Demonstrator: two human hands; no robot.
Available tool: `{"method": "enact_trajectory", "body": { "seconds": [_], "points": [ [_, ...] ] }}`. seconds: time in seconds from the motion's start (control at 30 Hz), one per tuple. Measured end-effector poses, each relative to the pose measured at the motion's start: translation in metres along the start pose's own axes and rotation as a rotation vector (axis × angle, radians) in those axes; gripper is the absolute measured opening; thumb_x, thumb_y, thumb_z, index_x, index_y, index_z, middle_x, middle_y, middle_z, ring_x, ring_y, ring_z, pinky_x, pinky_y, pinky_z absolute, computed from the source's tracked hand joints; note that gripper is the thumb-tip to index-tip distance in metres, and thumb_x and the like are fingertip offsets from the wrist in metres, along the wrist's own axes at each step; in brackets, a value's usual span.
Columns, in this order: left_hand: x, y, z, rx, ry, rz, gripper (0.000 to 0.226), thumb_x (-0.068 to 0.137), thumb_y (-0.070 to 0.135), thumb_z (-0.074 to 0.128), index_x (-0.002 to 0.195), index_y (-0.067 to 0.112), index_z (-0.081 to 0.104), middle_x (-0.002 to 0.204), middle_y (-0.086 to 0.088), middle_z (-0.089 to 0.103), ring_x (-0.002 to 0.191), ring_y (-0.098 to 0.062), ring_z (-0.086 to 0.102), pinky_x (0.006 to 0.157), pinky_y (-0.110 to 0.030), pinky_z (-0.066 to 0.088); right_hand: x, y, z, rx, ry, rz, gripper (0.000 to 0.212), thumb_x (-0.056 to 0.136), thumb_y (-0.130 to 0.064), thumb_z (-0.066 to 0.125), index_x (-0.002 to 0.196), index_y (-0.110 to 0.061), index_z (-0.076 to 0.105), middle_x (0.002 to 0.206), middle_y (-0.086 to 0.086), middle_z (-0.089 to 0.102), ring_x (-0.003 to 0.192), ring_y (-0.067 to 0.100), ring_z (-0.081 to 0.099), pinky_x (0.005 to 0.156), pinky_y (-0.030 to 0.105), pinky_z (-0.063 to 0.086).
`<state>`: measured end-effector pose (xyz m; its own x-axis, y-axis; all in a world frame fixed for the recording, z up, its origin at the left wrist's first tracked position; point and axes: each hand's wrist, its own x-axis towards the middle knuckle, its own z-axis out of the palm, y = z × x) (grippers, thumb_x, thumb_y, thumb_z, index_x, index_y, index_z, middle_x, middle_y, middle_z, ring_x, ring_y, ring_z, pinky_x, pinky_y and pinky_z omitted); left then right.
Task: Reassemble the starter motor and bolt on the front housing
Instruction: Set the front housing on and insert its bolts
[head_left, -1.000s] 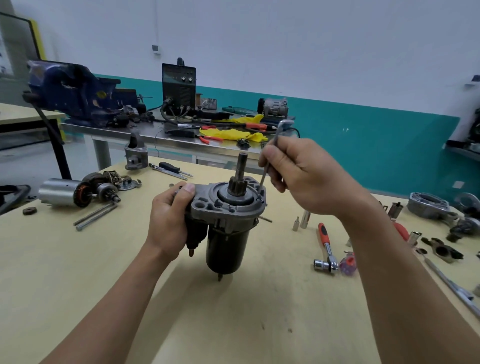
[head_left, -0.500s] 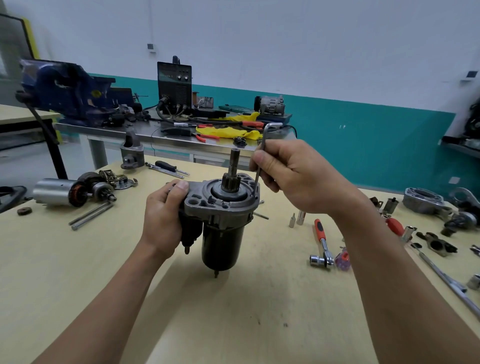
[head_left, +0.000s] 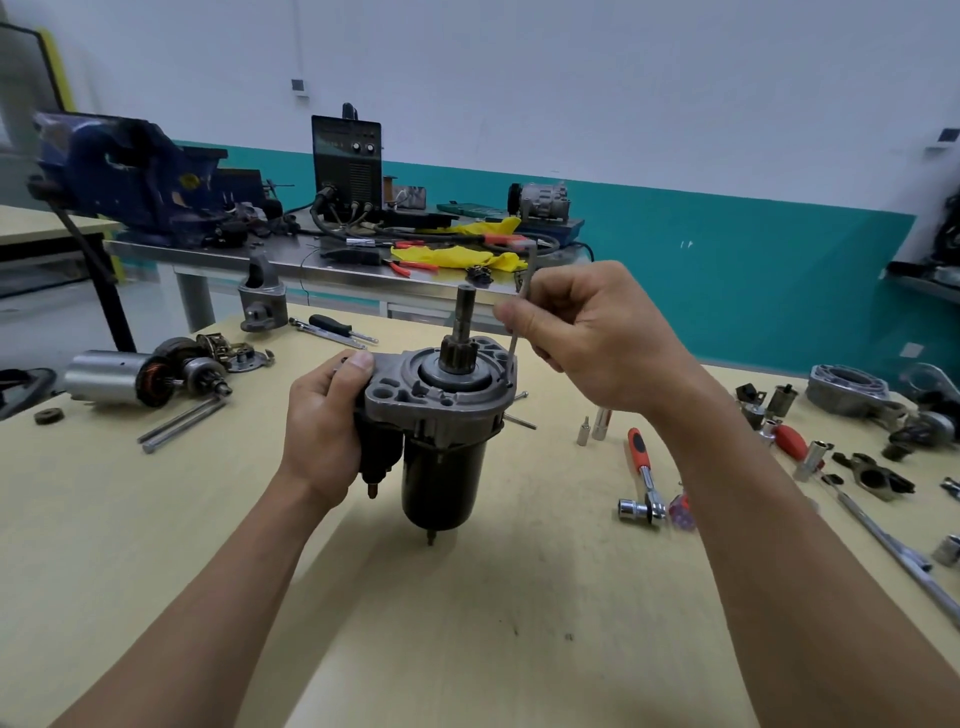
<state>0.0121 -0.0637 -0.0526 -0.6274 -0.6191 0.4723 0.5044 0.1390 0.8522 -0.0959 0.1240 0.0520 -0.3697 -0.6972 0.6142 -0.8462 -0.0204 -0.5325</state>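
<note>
Right grip (head_left: 597, 338) pinches the upright hex key (head_left: 514, 345), tip at the front housing (head_left: 400, 402) right rim; left grip (head_left: 324, 431) clasps the starter motor (head_left: 441, 467).

Left hand (head_left: 324, 431) grips starter motor (head_left: 441, 441); right hand (head_left: 597, 338) pinches hex key (head_left: 522, 301).

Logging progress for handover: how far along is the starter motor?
Done: the starter motor stands assembled up to its end plate, pinion shaft exposed. In hand: the left hand grips it; the right hand pinches a hex key at the plate's rim. Left: a cast nose housing stands apart behind, not yet bolted on.
</note>
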Motion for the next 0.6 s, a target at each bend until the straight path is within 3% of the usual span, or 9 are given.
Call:
{"method": "enact_trajectory", "body": {
  "seconds": [0.07,0.13,0.23,0.3,0.43,0.5,0.6],
  "points": [
    [0.0,0.001,0.0,0.0,0.001,-0.011,0.048,0.078,0.053,0.054,0.08,0.005,0.065,0.083,-0.026,0.064,0.077,-0.034,0.058,0.065,-0.039,0.047,0.001,0.001,0.008,0.057,0.098,-0.016,0.039,0.088,-0.025,0.073,0.055,-0.018,0.052,0.048,-0.01,0.038,0.046,0.006,0.034,0.045,0.021,0.031],
    [0.0,0.001,0.0,-0.012,0.003,-0.006,0.052,0.079,0.051,0.055,0.083,0.0,0.065,0.088,-0.035,0.063,0.083,-0.038,0.059,0.074,-0.049,0.047,0.001,0.003,0.012,0.072,0.159,-0.013,0.038,0.087,-0.022,0.075,0.055,-0.021,0.053,0.048,-0.014,0.04,0.045,0.005,0.035,0.046,0.015,0.031],
    [0.0,0.003,-0.001,-0.024,0.004,-0.01,0.062,0.079,0.05,0.055,0.091,-0.01,0.061,0.099,-0.047,0.057,0.089,-0.043,0.058,0.081,-0.061,0.045,-0.001,0.003,0.013,0.068,0.127,0.003,0.016,0.088,-0.023,0.073,0.075,-0.016,0.068,0.055,-0.008,0.05,0.049,0.006,0.041,0.048,0.02,0.037],
    [-0.001,0.004,0.0,-0.026,0.006,-0.012,0.065,0.079,0.051,0.055,0.091,-0.013,0.06,0.1,-0.048,0.056,0.089,-0.043,0.058,0.081,-0.057,0.045,-0.001,0.0,0.01,0.143,0.088,0.021,0.008,0.091,-0.02,0.069,0.089,-0.013,0.071,0.057,-0.002,0.05,0.051,0.01,0.041,0.048,0.021,0.038],
    [-0.002,0.006,0.002,-0.029,0.005,-0.016,0.066,0.078,0.052,0.055,0.091,-0.013,0.058,0.1,-0.049,0.055,0.088,-0.042,0.057,0.081,-0.054,0.043,-0.003,-0.002,0.002,0.279,-0.003,0.087,0.019,0.099,-0.015,0.056,0.094,-0.002,0.07,0.057,-0.003,0.048,0.05,0.008,0.04,0.045,0.018,0.035],
    [-0.003,0.008,0.003,-0.022,0.004,-0.021,0.06,0.078,0.052,0.055,0.089,-0.007,0.061,0.099,-0.048,0.056,0.087,-0.04,0.058,0.079,-0.052,0.043,-0.004,-0.004,0.001,0.254,-0.027,0.103,0.017,0.099,-0.014,0.056,0.093,-0.005,0.069,0.057,-0.003,0.05,0.051,0.008,0.042,0.045,0.018,0.036],
    [-0.004,0.009,0.004,-0.029,-0.001,-0.03,0.063,0.077,0.052,0.055,0.093,-0.009,0.061,0.1,-0.047,0.057,0.087,-0.04,0.059,0.079,-0.051,0.044,-0.004,-0.004,0.003,0.168,0.073,0.092,0.017,0.094,-0.017,0.065,0.078,-0.012,0.068,0.057,-0.006,0.058,0.051,0.007,0.051,0.05,0.019,0.043]
  ]
}}
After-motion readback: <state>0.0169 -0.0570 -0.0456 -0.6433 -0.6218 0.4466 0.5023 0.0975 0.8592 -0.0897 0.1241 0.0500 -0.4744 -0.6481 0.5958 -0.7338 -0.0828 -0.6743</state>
